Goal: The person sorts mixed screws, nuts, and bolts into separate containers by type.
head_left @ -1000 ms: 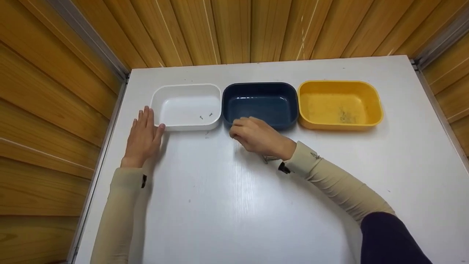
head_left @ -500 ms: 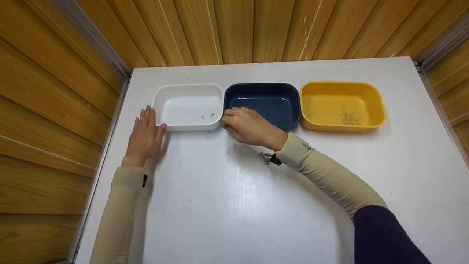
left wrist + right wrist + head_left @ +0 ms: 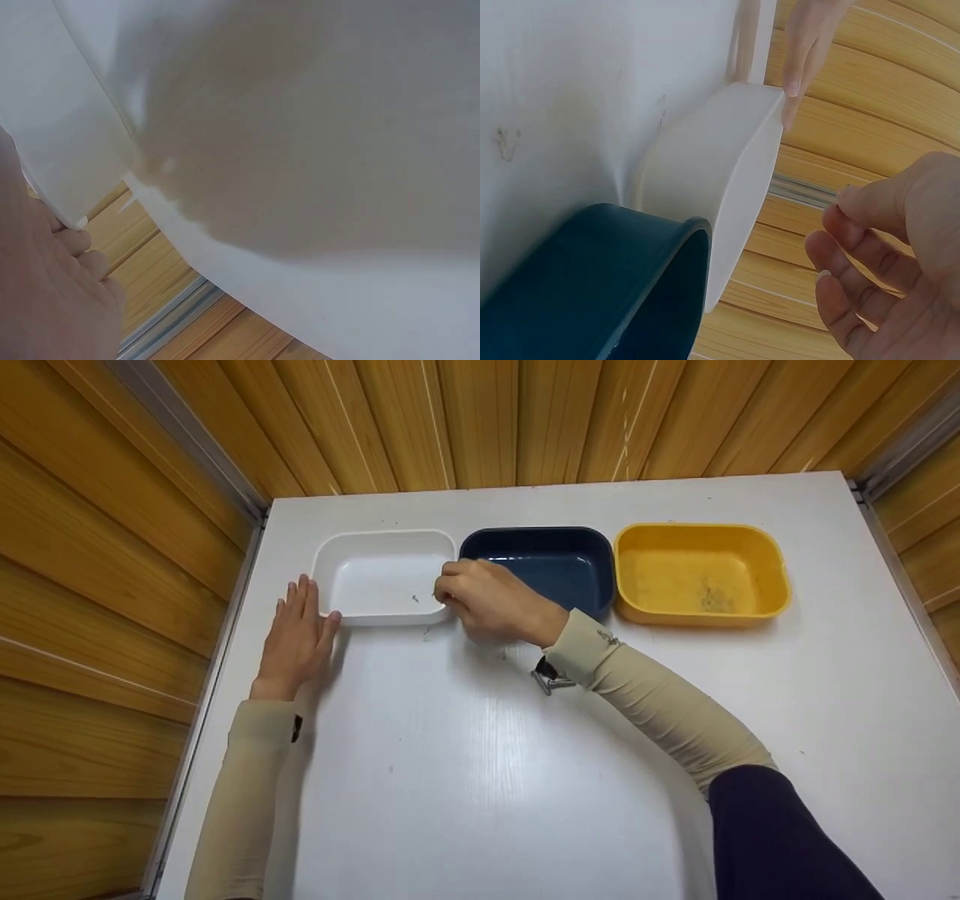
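Fingers straight, my left hand (image 3: pixel 291 641) rests against the left side of the white box (image 3: pixel 375 619), its thumb at the front rim. My right hand (image 3: pixel 491 600) is over the white box's right end, beside the dark blue box (image 3: pixel 555 574). Thumb and index finger pinch a small screw (image 3: pixel 848 187), mostly hidden by the fingertips; only its tiny dark tip shows in the right wrist view. Inside the white box lies a small screw (image 3: pixel 415 598), and a second one is mostly covered by the right hand in the head view.
Several larger metal bolts (image 3: pixel 541 682) lie on the white table (image 3: pixel 420 810) under the right wrist. A yellow box (image 3: pixel 697 619) with dark marks on its floor stands at the right end of the row. Wood-panelled walls (image 3: pixel 480 420) border the table.
My right hand has moved left and away from me, from the front of the blue box to above the white box's right end. The left hand stays put.
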Demonstrator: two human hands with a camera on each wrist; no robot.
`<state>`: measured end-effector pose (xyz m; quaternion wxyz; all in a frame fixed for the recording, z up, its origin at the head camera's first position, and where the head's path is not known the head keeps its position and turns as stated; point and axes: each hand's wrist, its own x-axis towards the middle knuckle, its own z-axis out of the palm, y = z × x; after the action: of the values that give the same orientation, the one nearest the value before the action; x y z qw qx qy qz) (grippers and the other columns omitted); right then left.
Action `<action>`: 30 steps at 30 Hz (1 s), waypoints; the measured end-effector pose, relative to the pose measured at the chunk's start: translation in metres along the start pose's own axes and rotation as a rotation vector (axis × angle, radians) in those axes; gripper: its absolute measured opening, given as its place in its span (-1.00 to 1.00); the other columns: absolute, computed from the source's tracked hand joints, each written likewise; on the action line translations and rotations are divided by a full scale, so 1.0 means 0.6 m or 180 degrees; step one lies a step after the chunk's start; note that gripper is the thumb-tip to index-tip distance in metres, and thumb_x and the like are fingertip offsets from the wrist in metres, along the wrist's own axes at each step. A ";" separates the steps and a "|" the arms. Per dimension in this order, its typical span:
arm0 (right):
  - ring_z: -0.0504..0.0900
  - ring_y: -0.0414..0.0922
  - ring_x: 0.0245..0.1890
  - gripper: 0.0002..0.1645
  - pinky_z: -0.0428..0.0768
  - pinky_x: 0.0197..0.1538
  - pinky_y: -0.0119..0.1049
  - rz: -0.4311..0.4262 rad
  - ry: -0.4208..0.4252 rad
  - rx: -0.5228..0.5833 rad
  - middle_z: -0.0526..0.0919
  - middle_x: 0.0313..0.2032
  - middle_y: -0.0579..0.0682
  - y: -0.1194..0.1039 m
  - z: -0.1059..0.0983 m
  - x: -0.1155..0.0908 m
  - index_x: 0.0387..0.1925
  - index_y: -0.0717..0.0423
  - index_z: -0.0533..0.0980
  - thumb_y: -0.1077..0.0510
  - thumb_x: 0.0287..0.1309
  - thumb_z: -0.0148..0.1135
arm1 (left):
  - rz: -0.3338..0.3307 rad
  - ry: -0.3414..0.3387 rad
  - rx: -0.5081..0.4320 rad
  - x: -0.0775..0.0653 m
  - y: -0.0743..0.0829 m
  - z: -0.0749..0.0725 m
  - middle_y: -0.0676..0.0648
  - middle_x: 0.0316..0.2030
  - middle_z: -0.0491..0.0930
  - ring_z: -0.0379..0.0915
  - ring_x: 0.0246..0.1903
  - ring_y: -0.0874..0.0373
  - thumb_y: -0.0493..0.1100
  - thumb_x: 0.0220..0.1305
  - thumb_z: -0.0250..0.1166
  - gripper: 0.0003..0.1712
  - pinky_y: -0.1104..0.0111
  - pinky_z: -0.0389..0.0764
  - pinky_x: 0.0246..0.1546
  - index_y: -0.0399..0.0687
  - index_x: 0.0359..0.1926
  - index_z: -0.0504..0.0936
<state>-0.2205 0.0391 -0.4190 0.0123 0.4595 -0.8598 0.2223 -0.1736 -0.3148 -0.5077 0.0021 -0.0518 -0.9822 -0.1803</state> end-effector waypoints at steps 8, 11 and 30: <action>0.70 0.00 -0.19 -0.79 0.67 -0.03 -0.08 -0.0010 -0.0001 -0.0027 0.72 -0.20 0.07 0.002 0.000 0.023 -0.18 0.20 0.72 0.34 0.44 0.16 | -0.0062 -0.0055 0.0038 0.003 0.002 0.001 -0.34 0.71 -0.25 -0.38 0.70 -0.30 0.29 0.70 -0.22 -0.03 -0.11 -0.27 0.70 -0.38 0.69 -0.17; 0.70 -0.01 -0.19 -0.77 0.68 -0.03 -0.09 0.0028 -0.0020 -0.0021 0.73 -0.19 0.06 -0.001 0.001 0.031 -0.17 0.19 0.73 0.33 0.46 0.15 | -0.0055 -0.0053 0.0033 0.003 0.002 0.001 -0.34 0.71 -0.25 -0.38 0.70 -0.31 0.29 0.70 -0.22 -0.03 -0.12 -0.27 0.70 -0.38 0.69 -0.17; 0.72 0.00 -0.10 -0.77 0.71 0.03 -0.13 0.0256 -0.0023 -0.0108 0.75 -0.15 0.09 0.017 0.044 0.074 -0.11 0.18 0.75 0.30 0.49 0.16 | -0.0043 -0.0017 -0.0009 -0.001 0.000 0.002 -0.34 0.71 -0.24 -0.36 0.70 -0.31 0.29 0.70 -0.20 -0.03 -0.15 -0.24 0.70 -0.36 0.69 -0.16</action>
<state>-0.2493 -0.0014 -0.4368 0.0081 0.4252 -0.8812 0.2064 -0.1733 -0.3144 -0.5090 -0.0018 -0.0457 -0.9823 -0.1816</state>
